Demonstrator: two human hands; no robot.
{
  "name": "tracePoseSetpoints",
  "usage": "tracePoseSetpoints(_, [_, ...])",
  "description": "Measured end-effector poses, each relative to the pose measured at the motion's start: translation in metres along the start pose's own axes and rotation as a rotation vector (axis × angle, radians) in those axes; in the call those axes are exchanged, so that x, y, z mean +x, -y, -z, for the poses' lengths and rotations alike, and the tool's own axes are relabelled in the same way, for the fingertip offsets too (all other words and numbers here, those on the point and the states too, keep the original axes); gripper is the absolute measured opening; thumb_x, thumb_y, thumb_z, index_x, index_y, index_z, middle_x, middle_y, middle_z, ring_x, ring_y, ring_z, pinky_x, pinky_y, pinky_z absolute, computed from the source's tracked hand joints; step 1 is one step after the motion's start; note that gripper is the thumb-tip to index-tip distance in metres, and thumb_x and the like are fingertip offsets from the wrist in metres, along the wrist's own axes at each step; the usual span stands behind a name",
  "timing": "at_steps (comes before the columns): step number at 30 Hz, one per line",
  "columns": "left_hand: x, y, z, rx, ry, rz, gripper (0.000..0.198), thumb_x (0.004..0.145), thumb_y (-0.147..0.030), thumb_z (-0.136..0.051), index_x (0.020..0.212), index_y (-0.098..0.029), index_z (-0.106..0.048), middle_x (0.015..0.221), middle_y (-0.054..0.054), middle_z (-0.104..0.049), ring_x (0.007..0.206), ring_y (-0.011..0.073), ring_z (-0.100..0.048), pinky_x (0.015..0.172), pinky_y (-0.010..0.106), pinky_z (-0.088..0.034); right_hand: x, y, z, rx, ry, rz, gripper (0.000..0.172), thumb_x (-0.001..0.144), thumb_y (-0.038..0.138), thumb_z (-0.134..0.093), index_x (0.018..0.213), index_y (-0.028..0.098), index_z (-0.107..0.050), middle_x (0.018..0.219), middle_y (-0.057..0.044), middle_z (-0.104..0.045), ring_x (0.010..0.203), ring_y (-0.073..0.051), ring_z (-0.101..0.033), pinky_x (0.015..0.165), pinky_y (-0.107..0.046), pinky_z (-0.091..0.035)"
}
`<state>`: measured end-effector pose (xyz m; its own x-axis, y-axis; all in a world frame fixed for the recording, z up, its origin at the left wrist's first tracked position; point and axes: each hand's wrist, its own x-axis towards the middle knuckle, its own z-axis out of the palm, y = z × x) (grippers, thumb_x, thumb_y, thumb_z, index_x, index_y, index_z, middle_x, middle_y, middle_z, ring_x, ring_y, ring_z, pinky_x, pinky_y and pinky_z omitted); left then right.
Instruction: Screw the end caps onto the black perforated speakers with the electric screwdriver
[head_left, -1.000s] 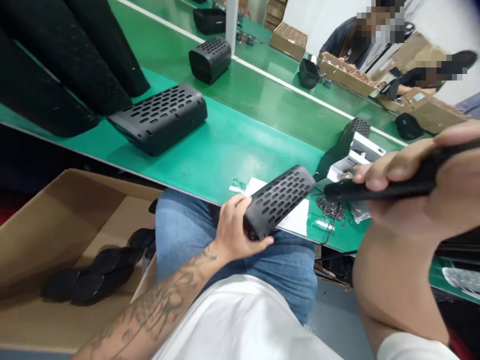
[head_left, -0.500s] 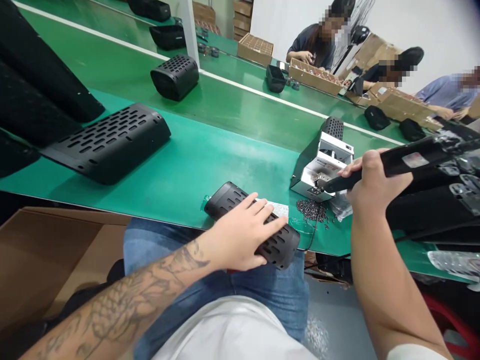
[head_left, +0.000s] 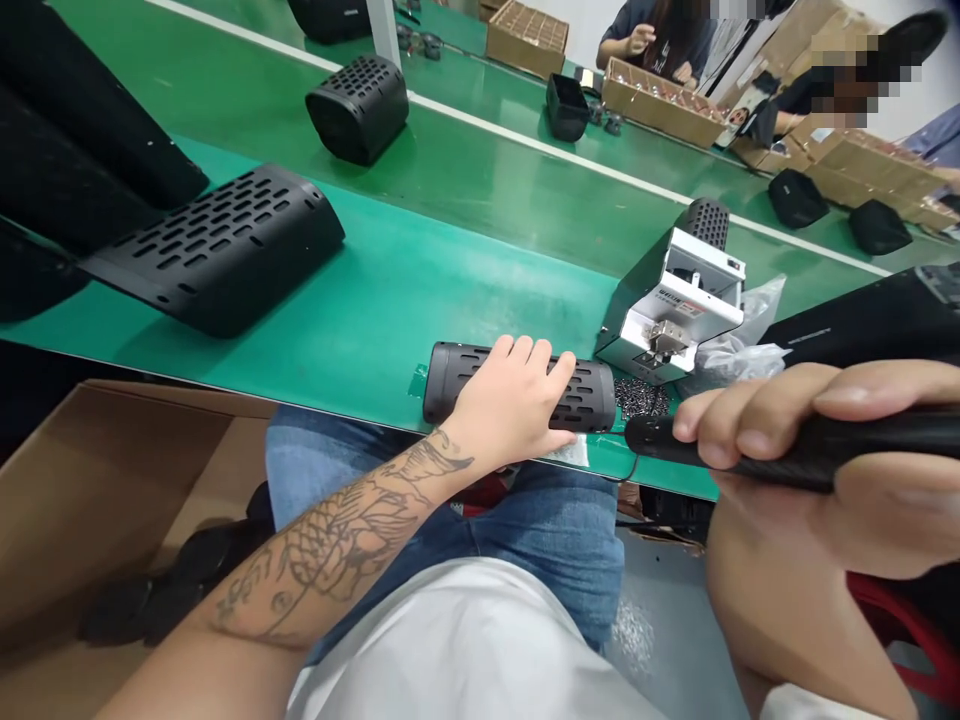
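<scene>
Black slotted housing [head_left: 592,392] lies at the near edge of the green counter [head_left: 442,265], in front of the seated person. Long axis runs nearly left-right, roughly along that edge, right end a touch lower in view. Slotted face up, closed rounded end to the left, right end facing the driver.

Left hand [head_left: 517,395] grasps it from above: palm over the middle, fingers fanned toward the far side, thumb at the near side. Right hand [head_left: 795,405] is wrapped around a black driver [head_left: 802,455], long axis also about left-right, nose pointing left with a thin bit at the housing's lower right corner. Can't tell if the bit touches.

White paper [head_left: 574,452] shows just below the housing. Heap of small screws [head_left: 641,398] just beyond its right end; metal-fronted screw feeder [head_left: 637,290] behind that, clear plastic bag [head_left: 735,365] beside the feeder.

Further left, a bigger slotted casing [head_left: 225,235], long axis slanting up to the right. Smaller slotted unit [head_left: 356,110] behind it. Open cardboard box [head_left: 97,440] below the counter, dark parts inside. Co-workers at far right, near a divided carton [head_left: 664,108].
</scene>
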<state>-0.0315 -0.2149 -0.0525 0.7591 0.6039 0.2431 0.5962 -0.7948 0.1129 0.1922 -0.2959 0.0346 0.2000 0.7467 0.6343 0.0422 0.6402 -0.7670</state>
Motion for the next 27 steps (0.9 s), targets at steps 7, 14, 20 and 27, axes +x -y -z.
tracePoseSetpoints(7, [0.002,0.0,0.002,0.006,0.03,0.017,0.097,0.097,-0.076,-0.088,0.16,-0.006,-0.068,0.131,0.024,-0.076,0.12,0.0446,-0.068,0.108,0.053,-0.044,0.001,-0.015,-0.021,0.049,-0.022,0.075,0.027,0.086,0.042,-0.103,0.088,0.023,-0.085,0.058,0.002,-0.071,0.035,-0.02,-0.062,0.04,-0.036,-0.065])
tracePoseSetpoints(14, [0.001,-0.001,0.001,0.004,-0.009,0.006,0.094,0.097,-0.073,-0.088,0.159,-0.006,-0.068,0.13,0.025,-0.077,0.119,0.0442,-0.068,0.109,0.053,-0.043,0.002,-0.025,-0.025,0.068,-0.01,-0.028,0.023,0.087,0.033,-0.102,0.088,0.024,-0.08,0.061,0.006,-0.069,0.038,-0.015,-0.059,0.041,-0.034,-0.063])
tracePoseSetpoints(20, [0.001,-0.004,0.006,0.022,0.03,0.022,0.094,0.1,-0.072,-0.084,0.162,-0.004,-0.066,0.131,0.025,-0.077,0.12,0.0432,-0.067,0.109,0.052,-0.041,-0.005,-0.021,-0.025,0.053,0.037,-0.097,0.027,0.087,0.036,-0.105,0.091,0.025,-0.082,0.063,0.004,-0.071,0.043,-0.016,-0.063,0.049,-0.037,-0.067])
tracePoseSetpoints(27, [0.003,-0.007,0.011,0.019,0.102,0.043,0.097,0.101,-0.072,-0.085,0.166,-0.004,-0.063,0.138,0.026,-0.076,0.126,0.0435,-0.068,0.11,0.052,-0.039,-0.005,-0.024,-0.026,0.089,0.037,-0.121,0.024,0.084,0.032,-0.106,0.086,0.025,-0.083,0.06,0.004,-0.069,0.041,-0.015,-0.061,0.047,-0.035,-0.066])
